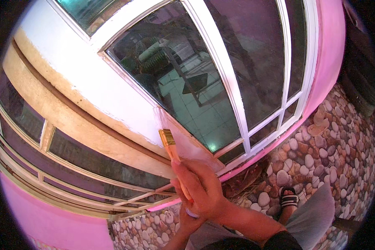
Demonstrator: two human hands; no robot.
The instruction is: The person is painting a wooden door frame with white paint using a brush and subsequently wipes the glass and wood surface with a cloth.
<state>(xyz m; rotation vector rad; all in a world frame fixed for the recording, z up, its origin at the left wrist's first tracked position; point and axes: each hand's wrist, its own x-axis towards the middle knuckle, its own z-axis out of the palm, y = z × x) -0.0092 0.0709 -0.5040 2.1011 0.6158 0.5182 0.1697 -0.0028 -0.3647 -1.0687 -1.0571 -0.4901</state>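
My right hand (202, 189) is wrapped round the orange handle of a flat paintbrush (170, 148), thumb toward the ferrule. The brush points up and slightly left, its pale bristles against the white-painted panel (108, 96) beside the glass door's frame. Fresh white covers most of this panel. Its left margin is a ragged edge against bare beige, and a thinner, pinkish patch shows at lower right of the bristles. Below and behind the right hand is my left hand (188, 223), its fingers mostly hidden. A small pale piece shows between the hands; I cannot make out what it is.
A glass door (196, 91) with white framing stands right of the panel. Beige-framed windows (96, 154) lie to the left, above a pink wall (58, 212). Pebble-patterned floor (308, 154) spreads at right, with my sandalled foot (288, 198) on it. Dark debris lies by the sill.
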